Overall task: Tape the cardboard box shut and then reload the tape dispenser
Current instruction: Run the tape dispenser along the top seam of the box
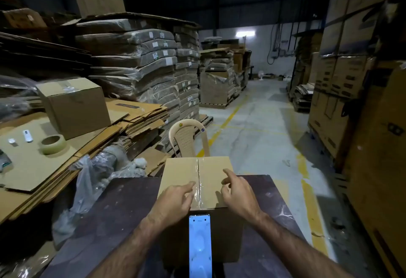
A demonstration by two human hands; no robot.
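A brown cardboard box stands on a dark table right in front of me, flaps closed, with clear tape running along its middle seam. My left hand lies on the box top left of the seam, fingers spread and touching the tape. My right hand rests on the right flap, index finger stretched out. A light blue tape dispenser hangs against the near side of the box, its toothed end at the top edge; neither hand holds it. A roll of tape lies on flat cardboard at the left.
A second sealed box and small white objects sit on stacked flat cardboard to the left. A beige plastic chair stands behind the table. Wrapped pallets and tall carton stacks flank a concrete aisle.
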